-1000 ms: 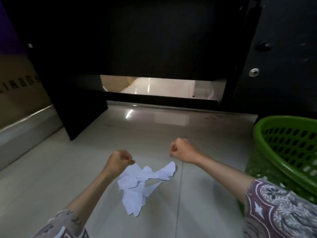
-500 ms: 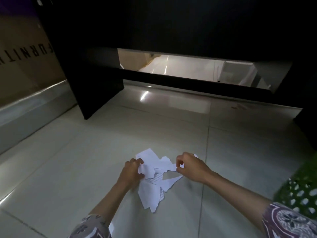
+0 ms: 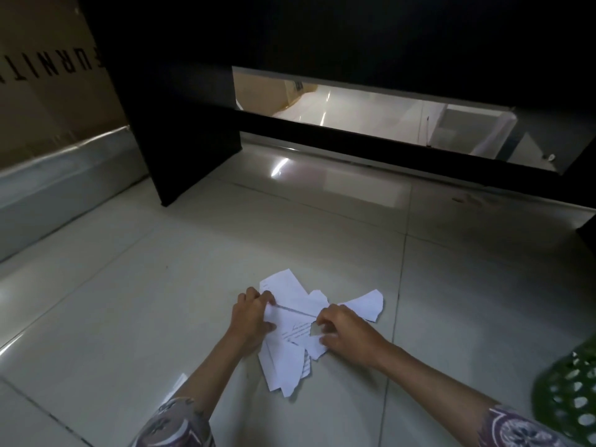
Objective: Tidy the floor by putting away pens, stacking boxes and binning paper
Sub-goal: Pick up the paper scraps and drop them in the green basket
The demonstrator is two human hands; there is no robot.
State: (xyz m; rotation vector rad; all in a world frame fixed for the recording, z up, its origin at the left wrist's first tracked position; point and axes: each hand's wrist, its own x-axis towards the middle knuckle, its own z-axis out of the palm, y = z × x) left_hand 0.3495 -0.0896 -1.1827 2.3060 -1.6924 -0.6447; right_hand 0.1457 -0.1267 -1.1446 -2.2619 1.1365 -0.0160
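Both hands (image 3: pixel 348 337) on paper scraps (image 3: pixel 290 356)

Floor (image 3: pixel 135 304): glossy pale tiles, thin grout lines, bright light streaks reflected near the back. Black desk (image 3: pixel 322 37) spans the top, dark slab leg (image 3: pixel 180 137) standing on the tiles at left. Gap under its back panel shows a brighter lit floor beyond. Cardboard box (image 3: pixel 48 91) far left (upside-down black lettering), grey skirting (image 3: pixel 64 185) below it. Overall dim.
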